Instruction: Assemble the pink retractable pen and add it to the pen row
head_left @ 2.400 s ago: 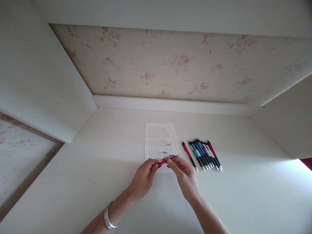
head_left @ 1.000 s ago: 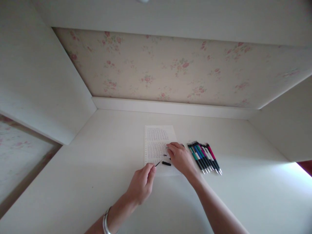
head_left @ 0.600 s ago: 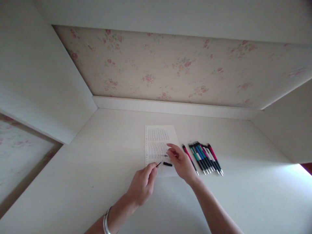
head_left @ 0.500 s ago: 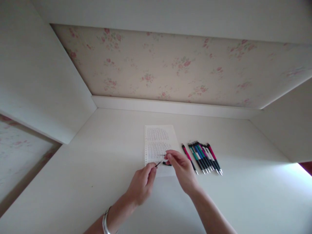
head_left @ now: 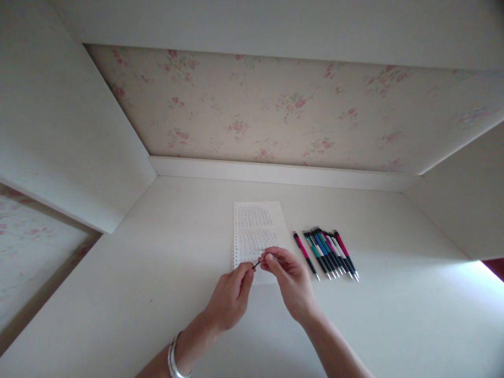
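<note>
Grip: left hand (head_left: 230, 298) is pinching black rod (head_left: 257, 263); right hand (head_left: 292, 283), hold unclear.
Rod step: fingers apparently are working its tip.
Next move: likely is requiring steady alignment.

place: home, from where I stand, desk nook | behind it: floral wallpaper (head_left: 238, 110), pink roses on cream, domestic decor | furniture: white desk (head_left: 189, 226), white side panels (head_left: 71, 126), white board (head_left: 275, 31) overhead | on top: handwritten sheet (head_left: 254, 215), row of pens (head_left: 328, 252), study-corner stuff
</note>
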A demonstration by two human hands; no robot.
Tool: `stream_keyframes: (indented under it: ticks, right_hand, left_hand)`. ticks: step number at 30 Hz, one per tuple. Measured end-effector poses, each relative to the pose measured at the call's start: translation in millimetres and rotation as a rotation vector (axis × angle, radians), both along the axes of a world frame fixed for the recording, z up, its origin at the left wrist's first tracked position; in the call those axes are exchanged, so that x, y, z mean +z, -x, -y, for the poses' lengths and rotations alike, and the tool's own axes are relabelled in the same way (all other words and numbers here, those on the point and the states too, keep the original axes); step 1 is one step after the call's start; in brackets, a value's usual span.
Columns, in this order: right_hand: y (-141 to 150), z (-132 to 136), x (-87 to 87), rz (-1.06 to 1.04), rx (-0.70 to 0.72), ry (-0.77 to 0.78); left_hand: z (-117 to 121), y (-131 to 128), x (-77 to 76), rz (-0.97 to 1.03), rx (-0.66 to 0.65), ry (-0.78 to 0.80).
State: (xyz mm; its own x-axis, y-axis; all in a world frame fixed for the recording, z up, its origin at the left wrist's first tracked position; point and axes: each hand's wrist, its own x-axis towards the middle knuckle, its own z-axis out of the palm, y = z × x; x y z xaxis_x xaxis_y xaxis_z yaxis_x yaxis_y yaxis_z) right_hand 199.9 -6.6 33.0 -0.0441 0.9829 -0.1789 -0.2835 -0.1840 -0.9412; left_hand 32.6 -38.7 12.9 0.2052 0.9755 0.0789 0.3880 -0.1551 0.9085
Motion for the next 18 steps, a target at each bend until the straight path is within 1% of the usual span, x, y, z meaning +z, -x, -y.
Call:
stream_keyframes:
  ticks: [2, 7, 13, 18]
  right_hand:
    - [0.9, -0.1, 0.1, 0.020, 0.003, 0.004]
    - [2.6, -1.3, 2.6, -0.007, -0.061, -0.009]
    - [3.4, 0.0, -1.2, 0.162, 0.040, -0.068]
    - [5.7, 7.1, -5.5, 0.245, 0.142, -0.127]
  left_hand:
    - [0.2, -0.2, -0.3, 0.000, 0.002, 0.003]
    - [0.2, -0.5, -0.3, 0.003, -0.016, 0.002]
    - [1.0, 0.0, -1.6, 0.012, -0.007, -0.017]
    - [-0.2, -0.7, -1.8, 0.030, 0.000, 0.004]
